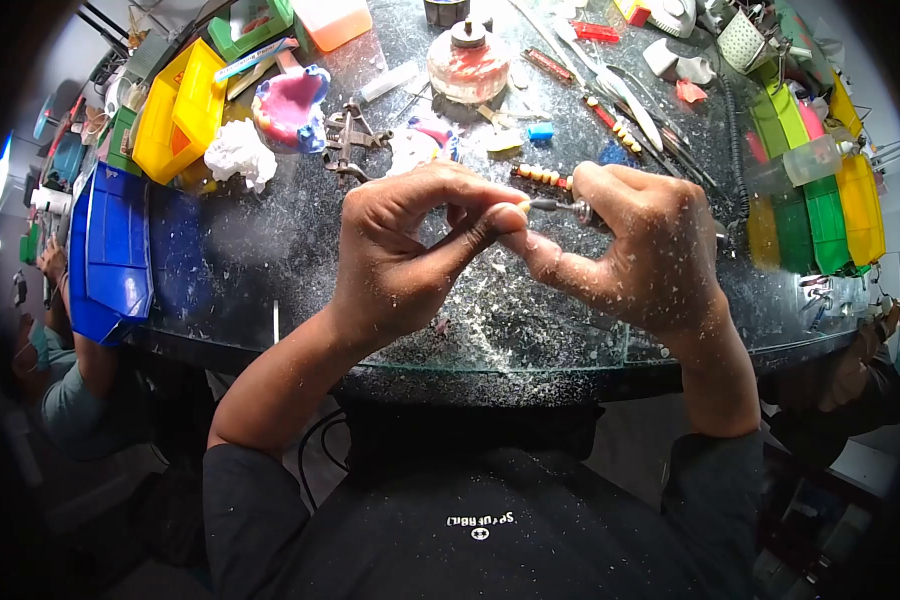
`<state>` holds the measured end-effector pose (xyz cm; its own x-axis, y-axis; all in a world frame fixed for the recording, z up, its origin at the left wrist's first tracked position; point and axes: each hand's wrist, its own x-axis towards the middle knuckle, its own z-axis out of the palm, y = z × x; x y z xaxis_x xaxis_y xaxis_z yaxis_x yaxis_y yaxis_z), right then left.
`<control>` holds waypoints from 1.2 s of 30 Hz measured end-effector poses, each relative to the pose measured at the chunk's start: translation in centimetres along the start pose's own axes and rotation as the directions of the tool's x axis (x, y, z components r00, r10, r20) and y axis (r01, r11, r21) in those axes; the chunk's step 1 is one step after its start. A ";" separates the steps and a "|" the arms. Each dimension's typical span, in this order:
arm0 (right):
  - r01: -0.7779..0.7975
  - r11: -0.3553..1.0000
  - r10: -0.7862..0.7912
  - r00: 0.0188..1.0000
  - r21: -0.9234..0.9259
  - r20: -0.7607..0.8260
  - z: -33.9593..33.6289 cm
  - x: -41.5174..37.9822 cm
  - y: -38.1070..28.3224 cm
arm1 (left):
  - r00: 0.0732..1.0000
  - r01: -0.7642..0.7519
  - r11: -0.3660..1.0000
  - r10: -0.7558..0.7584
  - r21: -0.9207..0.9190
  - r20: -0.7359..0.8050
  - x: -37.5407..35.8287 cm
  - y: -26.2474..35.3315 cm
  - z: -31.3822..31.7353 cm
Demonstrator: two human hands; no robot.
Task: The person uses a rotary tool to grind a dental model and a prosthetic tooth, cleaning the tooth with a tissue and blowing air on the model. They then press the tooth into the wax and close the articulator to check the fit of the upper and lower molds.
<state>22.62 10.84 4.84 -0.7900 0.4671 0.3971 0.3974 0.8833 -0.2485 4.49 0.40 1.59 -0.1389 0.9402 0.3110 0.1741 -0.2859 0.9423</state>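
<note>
Near the middle of the bench, my left hand (410,240) pinches a small yellowish piece (523,205) between thumb and fingertips. My right hand (645,240) is closed around a rotary handpiece (583,212), and its grey bit (550,204) points left at the piece. The fingertips of both hands meet there. Pale shavings cover my fingers and the dark bench (220,270) below. Just beyond the hands lie a strip of tooth-coloured pieces (542,175) and a pink and white dental model (422,142). My fingers hide part of the small piece.
A metal articulator (352,138), a pink mould with a blue rim (292,108) and crumpled white paper (240,155) lie at the left. A glass burner (468,65) stands behind. Blue (110,255) and yellow bins (180,112) line the left. People sit at both sides.
</note>
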 end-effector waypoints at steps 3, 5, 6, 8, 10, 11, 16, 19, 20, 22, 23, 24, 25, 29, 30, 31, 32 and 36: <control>0.034 0.998 -0.034 0.999 -0.046 0.004 -0.1 0.1 -0.1 | 1.000 -0.029 0.999 0.029 0.027 0.010 -0.1 -0.4 -0.2; 0.005 0.999 -0.004 1.000 -0.036 0.029 -0.2 0.2 0.0 | 0.999 -0.041 0.997 0.041 0.060 -0.001 0.0 -0.5 -0.1; 0.013 0.999 -0.012 1.000 -0.043 0.022 -0.3 0.2 0.0 | 0.998 -0.061 0.996 0.060 0.071 0.010 0.0 -0.5 -0.1; 0.029 0.998 -0.029 1.000 -0.056 0.007 -0.4 0.1 0.0 | 0.995 -0.099 0.991 0.097 0.093 0.034 0.1 -0.5 -0.3; 0.027 0.998 -0.025 0.999 -0.052 0.039 -0.4 0.1 0.1 | 0.995 -0.098 0.989 0.095 0.111 0.024 0.1 -0.4 -0.2; 0.026 0.998 -0.023 0.998 -0.052 0.055 -0.4 0.1 0.1 | 0.995 -0.097 0.988 0.096 0.119 0.019 0.1 -0.3 -0.2; 0.054 0.998 -0.054 0.998 -0.027 0.021 -0.3 0.0 0.3 | 0.989 -0.146 0.980 0.140 0.132 0.051 0.2 -0.3 -0.3; 0.066 0.998 -0.065 0.998 -0.013 0.025 -0.3 0.0 0.4 | 0.983 -0.181 0.973 0.173 0.142 0.067 0.2 -0.5 -0.4; 0.065 0.998 -0.065 0.998 -0.006 0.027 -0.3 0.0 0.4 | 0.980 -0.194 0.970 0.185 0.148 0.074 0.3 -0.6 -0.4; 0.082 0.997 -0.082 0.997 0.006 0.001 -0.1 0.0 0.4 | 0.970 -0.240 0.960 0.242 0.143 0.003 0.5 -0.9 -0.1; 0.090 0.996 -0.090 0.996 0.011 -0.013 -0.1 0.0 0.4 | 0.962 -0.263 0.954 0.270 0.142 -0.032 0.6 -1.1 0.1; 0.083 0.997 -0.083 0.997 0.007 -0.005 -0.1 0.0 0.5 | 0.960 -0.272 0.951 0.279 0.147 -0.027 0.6 -1.2 0.0; 0.077 0.997 -0.077 0.997 0.002 0.003 -0.1 0.0 0.5 | 0.957 -0.282 0.947 0.289 0.152 -0.023 0.7 -1.3 0.0; 0.084 0.996 -0.084 0.996 0.005 -0.023 -0.1 0.0 0.2 | 0.943 -0.324 0.935 0.331 0.141 -0.027 0.7 -1.5 0.0; 0.079 0.997 -0.079 0.997 0.011 -0.024 -0.1 0.0 0.2 | 0.941 -0.329 0.933 0.336 0.145 -0.027 0.7 -1.6 0.0; 0.075 0.997 -0.075 0.997 0.017 -0.025 0.0 0.1 0.3 | 0.939 -0.335 0.930 0.343 0.150 -0.027 0.7 -1.6 0.0; 0.073 0.997 -0.072 0.997 0.023 -0.027 0.0 0.1 0.4 | 0.937 -0.341 0.927 0.349 0.156 -0.028 0.7 -1.6 -0.1; 0.137 0.990 -0.134 0.988 0.032 -0.082 0.2 -0.1 0.7 | 0.913 -0.406 0.883 0.401 0.237 0.071 0.7 -0.8 -0.6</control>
<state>22.93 11.42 4.47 -0.7950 0.3465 0.4979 0.2707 0.9372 -0.2199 3.69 1.17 1.16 0.0120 0.7574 0.6528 0.4414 -0.5899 0.6762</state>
